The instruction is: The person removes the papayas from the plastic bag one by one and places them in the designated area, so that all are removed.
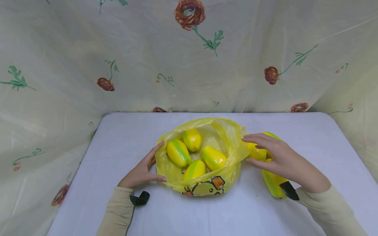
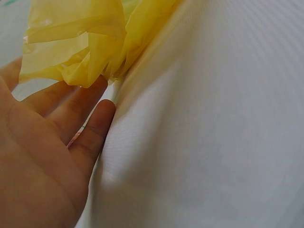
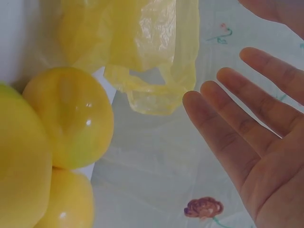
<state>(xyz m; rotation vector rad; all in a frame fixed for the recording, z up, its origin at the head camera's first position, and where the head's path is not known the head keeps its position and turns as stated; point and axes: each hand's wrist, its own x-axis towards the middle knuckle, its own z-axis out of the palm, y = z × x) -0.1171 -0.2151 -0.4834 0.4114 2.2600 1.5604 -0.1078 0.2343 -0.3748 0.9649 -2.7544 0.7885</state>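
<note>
A yellow plastic bag (image 1: 236, 131) stands with its mouth wide apart in the head view, a cartoon print on its near side. Inside lie several glossy yellow fruits with green stripes, papaya-like in shape, one fruit (image 1: 178, 153) at the left. My left hand (image 1: 140, 172) rests against the bag's left rim, thumb in front; the left wrist view has its fingers extended against the folded plastic (image 2: 90, 47). At the bag's right edge is my right hand (image 1: 286, 159), holding nothing, its straight fingers spread beside the handle loop (image 3: 156, 99).
More striped yellow fruits (image 1: 273, 183) lie on the table right of the bag, partly hidden behind the right hand. A white cloth (image 1: 124, 131) covers the table. Flower-patterned curtain (image 1: 141, 39) hangs behind and along the sides.
</note>
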